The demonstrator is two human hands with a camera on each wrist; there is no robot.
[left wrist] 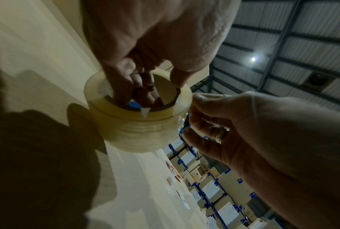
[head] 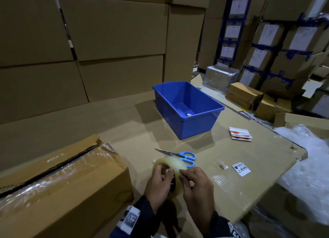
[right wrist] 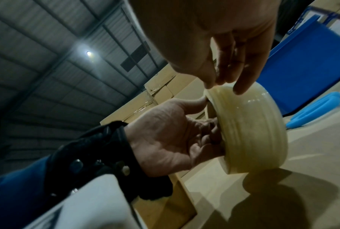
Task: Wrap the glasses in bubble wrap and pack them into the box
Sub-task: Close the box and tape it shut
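A bright blue bin [head: 187, 109] sits on tan cardboard [head: 124, 127]. Nearer than the bin lie scissors [head: 179, 155] with sky-blue handles and grey blades, touching a translucent yellowish tape roll [head: 169, 166]. Right of the bin lies a white card stack [head: 240, 133] striped orange-red; nearer, a white label [head: 241, 168] printed black. Behind the bin, brown cartons [head: 263, 42] carry dark blue strapping.
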